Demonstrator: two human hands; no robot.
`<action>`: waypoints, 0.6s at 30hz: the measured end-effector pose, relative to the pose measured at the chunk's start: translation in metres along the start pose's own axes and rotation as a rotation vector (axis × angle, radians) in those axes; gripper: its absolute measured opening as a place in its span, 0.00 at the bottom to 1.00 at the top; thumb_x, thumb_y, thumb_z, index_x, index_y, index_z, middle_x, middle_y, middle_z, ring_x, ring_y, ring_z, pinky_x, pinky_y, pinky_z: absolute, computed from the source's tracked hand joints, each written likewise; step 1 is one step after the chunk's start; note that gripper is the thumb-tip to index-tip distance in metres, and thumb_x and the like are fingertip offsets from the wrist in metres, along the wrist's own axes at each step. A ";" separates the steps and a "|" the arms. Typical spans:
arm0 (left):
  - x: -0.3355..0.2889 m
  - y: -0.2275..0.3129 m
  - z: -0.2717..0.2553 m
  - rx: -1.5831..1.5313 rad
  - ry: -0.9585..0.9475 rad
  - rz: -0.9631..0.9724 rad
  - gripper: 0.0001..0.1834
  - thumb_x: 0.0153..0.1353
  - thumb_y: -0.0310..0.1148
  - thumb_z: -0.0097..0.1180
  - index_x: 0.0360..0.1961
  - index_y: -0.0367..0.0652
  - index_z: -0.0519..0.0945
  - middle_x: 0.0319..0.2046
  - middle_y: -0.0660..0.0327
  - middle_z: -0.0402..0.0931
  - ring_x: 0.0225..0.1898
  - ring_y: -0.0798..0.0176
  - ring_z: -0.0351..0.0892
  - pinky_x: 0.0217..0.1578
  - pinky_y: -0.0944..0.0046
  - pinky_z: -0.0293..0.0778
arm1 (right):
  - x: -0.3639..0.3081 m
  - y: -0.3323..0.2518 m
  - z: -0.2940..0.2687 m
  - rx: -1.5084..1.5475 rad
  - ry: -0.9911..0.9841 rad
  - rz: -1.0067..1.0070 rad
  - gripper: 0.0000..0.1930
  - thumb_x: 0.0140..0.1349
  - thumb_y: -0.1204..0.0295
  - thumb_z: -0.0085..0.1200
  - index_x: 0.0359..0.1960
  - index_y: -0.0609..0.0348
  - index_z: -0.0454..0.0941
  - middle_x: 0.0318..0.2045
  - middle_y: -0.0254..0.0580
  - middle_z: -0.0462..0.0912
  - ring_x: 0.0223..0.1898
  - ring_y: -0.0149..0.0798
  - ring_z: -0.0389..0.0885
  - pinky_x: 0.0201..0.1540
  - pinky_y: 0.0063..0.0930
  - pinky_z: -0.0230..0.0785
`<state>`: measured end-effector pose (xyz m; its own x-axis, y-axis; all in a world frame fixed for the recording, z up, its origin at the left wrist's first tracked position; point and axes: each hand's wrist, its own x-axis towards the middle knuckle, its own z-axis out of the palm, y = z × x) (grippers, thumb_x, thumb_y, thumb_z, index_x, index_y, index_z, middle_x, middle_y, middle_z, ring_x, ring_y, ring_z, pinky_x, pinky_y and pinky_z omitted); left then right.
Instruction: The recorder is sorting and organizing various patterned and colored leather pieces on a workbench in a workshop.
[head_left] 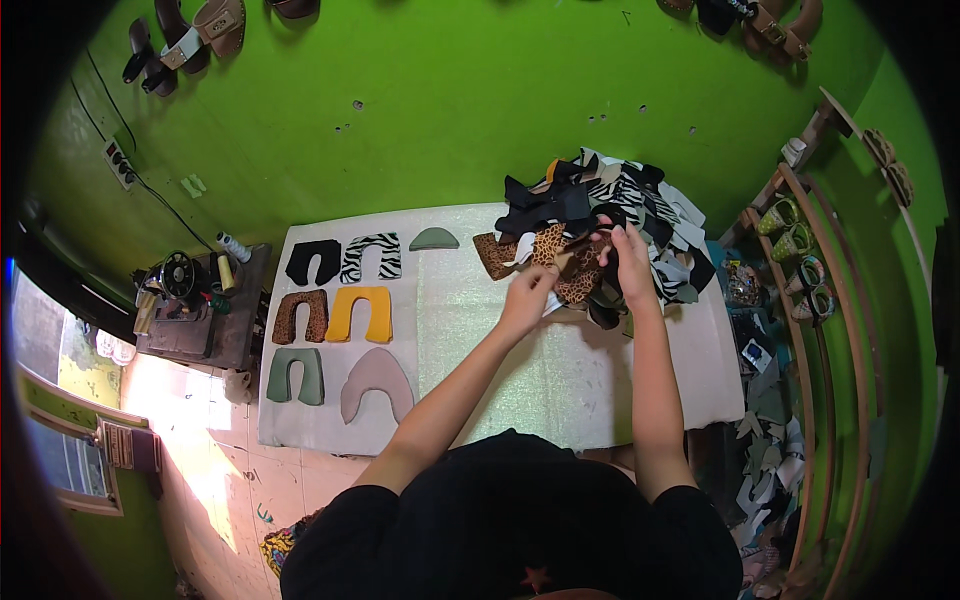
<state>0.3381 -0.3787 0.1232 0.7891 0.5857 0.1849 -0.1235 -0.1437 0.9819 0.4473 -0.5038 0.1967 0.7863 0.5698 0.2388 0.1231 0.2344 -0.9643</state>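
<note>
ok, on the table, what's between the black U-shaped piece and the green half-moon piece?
The zebra-print U-shaped piece, between the black U-shaped piece and the green half-moon piece; the head view shows it.

- Rm moderately lit; strong daylight from opening [45, 325] at far L.
- Floor [190, 405] by it blown out, white glare.
- Soft sheen mid-table [540, 375].
- Shirt [500, 520] v. dark, little detail; dark bits of fabric pile [650, 210] blend.
- Fisheye: rack [800, 400] bows, corners black.
- Small blue flare, L rim.
</note>
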 end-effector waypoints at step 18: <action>-0.020 0.065 -0.052 -0.846 -0.360 -0.267 0.19 0.64 0.44 0.36 0.43 0.37 0.63 0.45 0.49 0.71 0.45 0.59 0.72 0.47 0.62 0.66 | -0.084 -0.001 0.074 -1.035 -0.122 -0.434 0.33 0.45 0.55 0.56 0.53 0.56 0.64 0.39 0.45 0.67 0.43 0.46 0.65 0.47 0.40 0.54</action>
<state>0.2832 -0.3583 0.1850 0.9744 0.2151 0.0653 -0.1952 0.6655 0.7204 0.3365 -0.4939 0.1865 0.4977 0.6854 0.5316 0.8586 -0.3020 -0.4143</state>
